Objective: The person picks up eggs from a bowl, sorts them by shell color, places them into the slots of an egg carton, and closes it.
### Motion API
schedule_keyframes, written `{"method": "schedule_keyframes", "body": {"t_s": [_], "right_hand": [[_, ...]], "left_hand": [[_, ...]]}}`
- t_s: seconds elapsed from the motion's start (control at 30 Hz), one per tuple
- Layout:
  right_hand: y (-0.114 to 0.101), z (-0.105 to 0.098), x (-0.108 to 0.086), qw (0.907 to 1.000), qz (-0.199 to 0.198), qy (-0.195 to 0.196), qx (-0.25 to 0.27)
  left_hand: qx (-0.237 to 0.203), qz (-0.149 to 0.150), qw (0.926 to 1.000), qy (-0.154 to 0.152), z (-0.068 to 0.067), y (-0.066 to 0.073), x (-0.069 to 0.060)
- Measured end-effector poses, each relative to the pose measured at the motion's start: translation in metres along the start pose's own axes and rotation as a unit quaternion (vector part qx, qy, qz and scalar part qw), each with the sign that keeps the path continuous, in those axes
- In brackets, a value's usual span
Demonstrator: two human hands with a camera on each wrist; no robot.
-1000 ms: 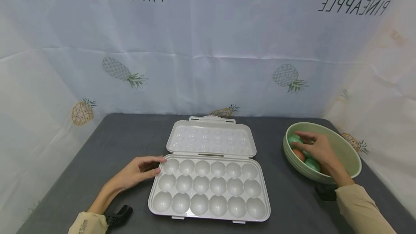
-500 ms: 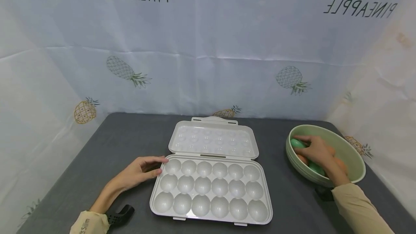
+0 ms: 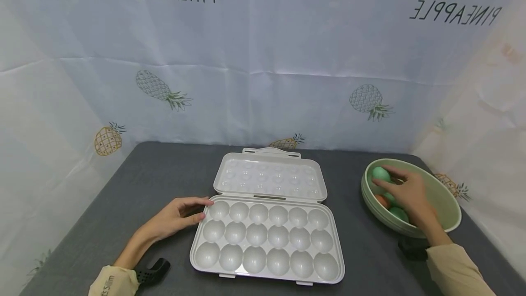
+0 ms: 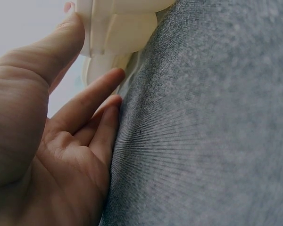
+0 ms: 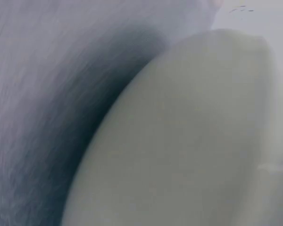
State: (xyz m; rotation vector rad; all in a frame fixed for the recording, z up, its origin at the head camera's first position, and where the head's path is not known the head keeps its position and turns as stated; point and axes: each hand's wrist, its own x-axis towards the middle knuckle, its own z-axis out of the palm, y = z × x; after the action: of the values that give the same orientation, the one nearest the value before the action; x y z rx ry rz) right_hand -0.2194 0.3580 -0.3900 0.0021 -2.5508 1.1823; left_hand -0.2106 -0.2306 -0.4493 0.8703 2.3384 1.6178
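A white egg box lies with its lid folded back, its rows of round hollows holding nothing. My left hand rests at the box's left edge, index fingertip and thumb touching it. In the left wrist view the other fingers extend loosely beside the box wall. Over the green bowl my right hand pinches a green egg between thumb and fingers. Below that hand are an orange egg and another green egg; the hand hides part of the contents. The right wrist view shows only the bowl's outer wall.
A dark grey cloth covers the table. Behind and at both sides hangs a white curtain with pineapple prints. A black wrist strap sits by the left sleeve, and the bowl stands near the table's right edge.
My right hand has reached into the bowl, taken hold of a green egg and raised it a little. The left hand stays at the box edge; the head view has shifted slightly.
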Motion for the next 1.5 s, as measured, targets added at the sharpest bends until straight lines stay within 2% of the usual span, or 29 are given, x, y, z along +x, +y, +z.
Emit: {"method": "schedule_keyframes", "body": {"t_s": [0.1,0.2,0.37,0.43,0.5,0.57,0.7,0.8,0.93,1.07,1.27,1.5], "right_hand": [[-0.011,-0.001,-0.006,0.9959,0.019,0.033,0.081],[-0.028,0.001,-0.009,0.983,0.035,0.075,0.164],[-0.07,0.014,-0.011,0.9688,0.023,0.112,0.22],[-0.089,0.024,-0.011,0.9673,0.004,0.119,0.224],[-0.106,0.037,-0.01,0.9606,-0.018,0.124,0.248],[-0.121,0.052,-0.01,0.9604,-0.039,0.119,0.249],[-0.145,0.082,-0.012,0.958,-0.078,0.079,0.264],[-0.16,0.103,-0.014,0.9603,-0.104,0.039,0.256],[-0.178,0.129,-0.019,0.9618,-0.118,-0.019,0.246],[-0.193,0.156,-0.026,0.9563,-0.099,-0.068,0.267],[-0.206,0.193,-0.034,0.9409,-0.053,-0.117,0.314],[-0.211,0.223,-0.046,0.9379,-0.026,-0.146,0.314]], "left_hand": [[-0.002,-0.006,1.0,-0.001,0.0,0.001,0.001],[-0.001,-0.007,1.0,-0.001,-0.001,0.001,0.002],[0.01,-0.007,0.9999,0.001,-0.002,0.0,0.003],[0.015,-0.009,0.9998,0.003,-0.002,0.0,0.004],[0.016,-0.01,0.9998,0.003,-0.002,-0.001,0.005],[0.015,-0.008,0.9999,0.003,-0.001,-0.003,0.005],[0.012,-0.002,0.9999,-0.002,0.0,-0.004,0.006],[0.013,-0.001,0.9999,-0.004,0.0,-0.005,0.006],[0.02,0.002,0.9998,-0.004,0.0,-0.004,0.004],[0.029,0.002,0.9996,-0.002,0.0,-0.003,0.003],[0.034,0.0,0.9994,0.004,0.001,-0.002,0.002],[0.03,-0.01,0.9995,-0.004,0.003,-0.002,0.001]]}}
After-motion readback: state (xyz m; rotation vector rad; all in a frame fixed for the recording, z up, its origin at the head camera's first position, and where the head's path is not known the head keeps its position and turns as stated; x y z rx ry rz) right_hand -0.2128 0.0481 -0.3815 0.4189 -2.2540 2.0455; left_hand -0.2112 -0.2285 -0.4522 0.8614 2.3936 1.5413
